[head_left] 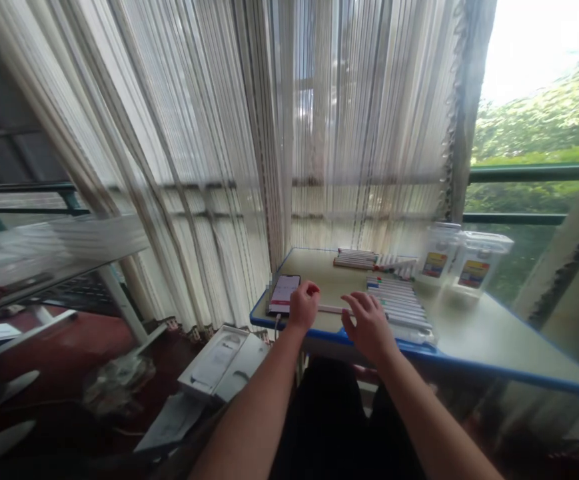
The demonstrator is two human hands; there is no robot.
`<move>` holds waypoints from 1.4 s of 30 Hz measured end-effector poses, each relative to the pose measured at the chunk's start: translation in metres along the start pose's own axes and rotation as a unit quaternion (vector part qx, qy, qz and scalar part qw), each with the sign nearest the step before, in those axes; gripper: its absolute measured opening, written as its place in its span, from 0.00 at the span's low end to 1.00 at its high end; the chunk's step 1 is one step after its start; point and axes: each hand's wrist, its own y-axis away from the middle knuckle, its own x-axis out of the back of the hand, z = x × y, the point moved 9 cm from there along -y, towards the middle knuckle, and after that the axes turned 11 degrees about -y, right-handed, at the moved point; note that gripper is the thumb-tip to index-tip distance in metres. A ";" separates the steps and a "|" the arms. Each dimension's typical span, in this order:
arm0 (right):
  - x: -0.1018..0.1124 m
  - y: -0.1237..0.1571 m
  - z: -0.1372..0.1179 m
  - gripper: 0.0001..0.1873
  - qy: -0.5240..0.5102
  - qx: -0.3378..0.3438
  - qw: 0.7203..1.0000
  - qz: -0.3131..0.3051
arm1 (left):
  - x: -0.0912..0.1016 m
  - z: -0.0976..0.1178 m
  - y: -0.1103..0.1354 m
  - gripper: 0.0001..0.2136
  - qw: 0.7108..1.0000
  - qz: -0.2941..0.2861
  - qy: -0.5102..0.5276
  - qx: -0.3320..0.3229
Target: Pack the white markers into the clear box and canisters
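My left hand (303, 305) rests near the table's front left edge, fingers curled, right beside a phone (284, 293) with a lit screen and a cable hanging from it. My right hand (366, 323) hovers over the table with fingers spread, holding nothing. It is just left of a long row of marker pens (400, 305) lying side by side. A thin pale stick-like thing (330, 309) lies between my hands; whether my left hand touches it is unclear.
The beige table with a blue rim (469, 365) stands against striped curtains (219, 133). More markers (356, 259) lie at the back, two clear plastic containers (462, 259) at back right. An open white box (222, 363) sits on the floor at left.
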 end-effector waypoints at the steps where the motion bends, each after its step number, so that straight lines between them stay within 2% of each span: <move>1: -0.010 -0.001 0.000 0.14 0.022 -0.008 1.000 -0.020 | -0.003 -0.002 0.000 0.07 1.000 -0.010 -0.009 0.003; 3: -0.024 -0.001 0.004 0.16 0.056 -0.035 0.997 -0.049 | -0.013 0.001 0.002 0.11 0.998 -0.048 -0.040 -0.019; 6: -0.033 0.001 0.012 0.12 0.080 -0.081 0.990 -0.085 | -0.031 0.006 0.004 0.18 0.988 -0.118 -0.072 -0.063; 10: -0.040 0.001 0.020 0.10 0.088 -0.127 0.978 -0.142 | -0.045 0.005 0.006 0.16 0.978 -0.172 -0.102 -0.064; 13: -0.040 -0.001 0.024 0.09 0.085 -0.142 0.976 -0.143 | -0.047 0.002 0.006 0.18 0.977 -0.181 -0.101 -0.043; 16: -0.033 -0.002 0.025 0.13 0.079 -0.139 0.982 -0.100 | -0.045 0.000 0.005 0.22 0.980 -0.174 -0.092 -0.027; 20: -0.030 0.000 0.025 0.12 0.072 -0.131 0.986 -0.073 | -0.038 0.002 0.004 0.20 0.986 -0.144 -0.078 -0.019; 24: -0.029 0.000 0.023 0.10 0.066 -0.122 0.989 -0.059 | -0.029 -0.003 0.000 0.16 0.994 -0.107 0.015 0.029; 29: -0.026 0.001 0.021 0.09 0.064 -0.109 0.991 -0.046 | -0.032 -0.014 0.000 0.13 0.971 -0.101 0.194 0.099; 38: -0.025 -0.001 0.017 0.10 0.051 -0.101 0.992 -0.053 | -0.044 -0.018 -0.002 0.07 0.926 -0.126 0.338 0.108; 42: -0.027 0.000 0.015 0.11 0.029 -0.085 0.994 -0.061 | -0.048 -0.014 0.000 0.11 0.910 -0.162 0.363 0.113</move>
